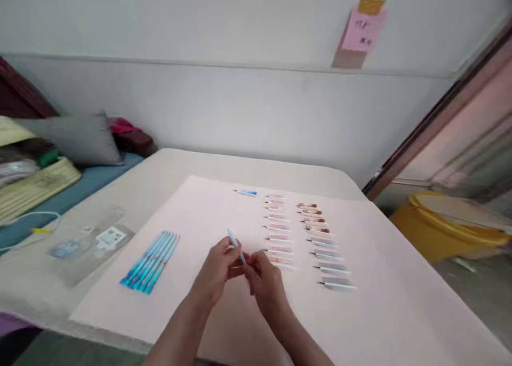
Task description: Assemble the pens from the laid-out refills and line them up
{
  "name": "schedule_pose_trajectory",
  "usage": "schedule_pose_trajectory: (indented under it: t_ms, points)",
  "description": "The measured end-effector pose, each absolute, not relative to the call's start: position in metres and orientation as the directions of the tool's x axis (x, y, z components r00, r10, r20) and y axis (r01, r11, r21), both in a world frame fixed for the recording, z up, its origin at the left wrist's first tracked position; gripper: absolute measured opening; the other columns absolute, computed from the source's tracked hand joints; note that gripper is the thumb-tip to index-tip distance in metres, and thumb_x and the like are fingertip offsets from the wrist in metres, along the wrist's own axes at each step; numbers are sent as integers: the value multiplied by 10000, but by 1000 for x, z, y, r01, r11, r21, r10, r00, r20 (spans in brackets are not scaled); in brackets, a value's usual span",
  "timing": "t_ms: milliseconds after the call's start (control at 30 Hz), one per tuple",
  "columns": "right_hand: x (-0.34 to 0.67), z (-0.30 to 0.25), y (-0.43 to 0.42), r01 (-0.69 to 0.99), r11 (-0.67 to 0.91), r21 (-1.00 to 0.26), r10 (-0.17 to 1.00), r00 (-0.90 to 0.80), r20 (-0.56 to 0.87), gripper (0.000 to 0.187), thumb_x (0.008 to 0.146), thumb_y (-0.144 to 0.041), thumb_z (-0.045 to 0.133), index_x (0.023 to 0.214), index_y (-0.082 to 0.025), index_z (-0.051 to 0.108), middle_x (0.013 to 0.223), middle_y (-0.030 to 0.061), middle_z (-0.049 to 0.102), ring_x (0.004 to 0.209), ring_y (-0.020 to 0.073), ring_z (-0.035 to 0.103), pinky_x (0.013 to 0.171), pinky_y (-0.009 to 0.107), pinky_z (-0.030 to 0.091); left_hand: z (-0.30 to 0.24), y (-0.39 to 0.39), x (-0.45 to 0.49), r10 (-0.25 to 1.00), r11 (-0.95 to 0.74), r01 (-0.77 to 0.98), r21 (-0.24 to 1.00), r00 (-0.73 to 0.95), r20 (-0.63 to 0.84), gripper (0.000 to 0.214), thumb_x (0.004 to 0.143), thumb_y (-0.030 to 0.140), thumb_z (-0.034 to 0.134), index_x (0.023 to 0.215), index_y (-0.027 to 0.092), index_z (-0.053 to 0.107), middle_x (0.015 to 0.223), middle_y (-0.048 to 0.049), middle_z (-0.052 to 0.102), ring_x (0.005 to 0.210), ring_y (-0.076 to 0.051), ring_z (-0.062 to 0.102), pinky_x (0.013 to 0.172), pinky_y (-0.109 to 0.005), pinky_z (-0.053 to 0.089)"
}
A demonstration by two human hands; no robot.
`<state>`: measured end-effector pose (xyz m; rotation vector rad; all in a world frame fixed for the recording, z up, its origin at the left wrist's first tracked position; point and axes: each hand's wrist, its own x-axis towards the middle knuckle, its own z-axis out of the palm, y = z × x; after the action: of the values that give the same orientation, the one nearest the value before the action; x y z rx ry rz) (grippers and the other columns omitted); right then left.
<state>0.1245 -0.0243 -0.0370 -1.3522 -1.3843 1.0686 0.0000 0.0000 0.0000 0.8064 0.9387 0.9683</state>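
A slim light-blue pen (pixel 232 238) is held between my two hands above the pale sheet, its pointed tip facing up and away. My left hand (pixel 218 262) is closed round its middle. At the lower end, the fingers of my right hand (pixel 262 275) pinch it; they partly hide that end. Left of my hands lie several blue pens (pixel 152 262) side by side. Beyond them, one blue-and-white pen (pixel 245 193) rests with its tip to the left. Several pale pink pens (pixel 279 228) form a column just right of my hands, their lower ones partly covered.
Farther right is another column of pens, brown-patterned (pixel 314 220) at the top and greyish (pixel 336 286) below. Clear plastic packaging (pixel 102 243) with white labels lies at the left. A yellow bin (pixel 436 230) stands beyond the right table edge, and a grey cushion (pixel 86 144) sits far left.
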Motion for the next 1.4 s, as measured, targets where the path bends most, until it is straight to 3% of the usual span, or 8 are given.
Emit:
schedule_pose_trajectory:
  t_ms: [267,433,500,600,700,800,1133,1400]
  points:
    - [125,-27,-21,192,-20,-981,1000,-6,-22,109,788,-240,485,698,-207,433,527,-75,477,383,74,440,386,173,327,-6,3,0,918,395,-446,803,163,-361,185,759,280,625,850,151,527,774,-77,636,707,-168,626,722,-348,509]
    - [141,-21,-14,391,-7,-920,999,32,6,216,878,-328,386,728,-198,469,643,-17,591,437,90,515,475,203,379,-3,16,-21,903,387,-551,740,62,-425,86,780,149,592,838,144,528,790,-95,655,715,-151,639,677,-276,521]
    - [148,-23,-10,599,-15,-801,998,52,20,211,884,-294,380,736,-197,495,666,1,608,512,118,560,512,220,372,-3,22,-34,904,342,-581,738,-10,-427,40,798,120,559,820,137,530,784,-96,658,720,-153,646,666,-270,528]
    - [149,-33,-9,882,11,-471,1000,-9,7,133,855,-251,449,792,-189,549,759,46,635,671,189,614,541,251,352,-4,27,-48,903,312,-615,724,-44,-426,31,806,100,540,804,130,535,777,-97,660,726,-162,653,653,-274,536]
    - [140,-47,-13,967,100,-234,990,-121,-78,102,818,-206,504,886,-168,571,890,92,633,730,226,629,547,267,353,-6,28,-49,899,316,-633,707,-38,-436,34,801,93,547,799,126,540,770,-98,662,722,-162,655,648,-272,539]
    - [130,-56,-17,972,169,-164,975,-190,-116,148,822,-126,466,923,-166,566,882,90,630,721,221,630,555,272,351,-7,27,-47,893,328,-635,699,-32,-448,40,799,85,546,807,124,545,773,-102,665,726,-167,659,647,-271,540]
    - [131,-28,-16,790,251,-559,968,-218,127,63,839,-141,514,787,-176,512,780,7,585,664,131,540,574,229,313,-9,27,-41,902,334,-555,761,-46,-430,29,797,108,551,800,132,534,797,-104,661,754,-183,659,671,-291,534]
    - [131,-31,-19,721,281,-633,959,-189,212,90,835,-151,493,760,-175,535,740,4,558,652,123,510,579,218,305,-11,23,-34,921,334,-467,819,-24,-389,113,762,181,620,835,145,542,788,-92,664,703,-152,641,670,-283,515]
